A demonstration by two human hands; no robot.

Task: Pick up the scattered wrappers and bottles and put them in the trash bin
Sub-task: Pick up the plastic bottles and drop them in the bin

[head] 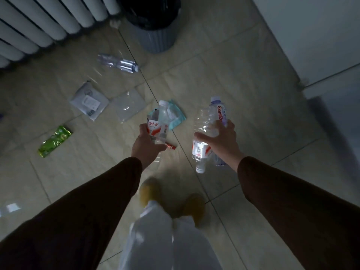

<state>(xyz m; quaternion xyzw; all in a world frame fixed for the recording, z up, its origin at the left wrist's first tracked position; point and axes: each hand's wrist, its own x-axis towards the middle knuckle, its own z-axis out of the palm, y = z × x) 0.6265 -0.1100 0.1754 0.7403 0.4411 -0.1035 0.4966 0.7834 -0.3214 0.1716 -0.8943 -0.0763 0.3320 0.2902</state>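
My left hand (145, 147) grips a clear bottle with a red-and-white label (158, 124), cap pointing away from me. My right hand (222, 140) clutches two bottles together: a purple-labelled one (219, 112) pointing up and a red-labelled one (200, 152) with its cap down. The grey trash bin (155, 38) with a black liner stands ahead at the top centre. On the floor lie a crushed clear bottle (118, 63), a white pouch (88, 103), a clear plastic wrapper (128, 107), a teal wrapper (176, 115), a green wrapper (54, 141) and a small red wrapper (171, 147).
A white radiator (44, 24) runs along the upper left. A white cabinet or door (315, 38) stands at the right. My feet in yellow slippers (194, 208) and pale trousers are below on the tiled floor. A crumpled white scrap (115, 23) lies beside the bin.
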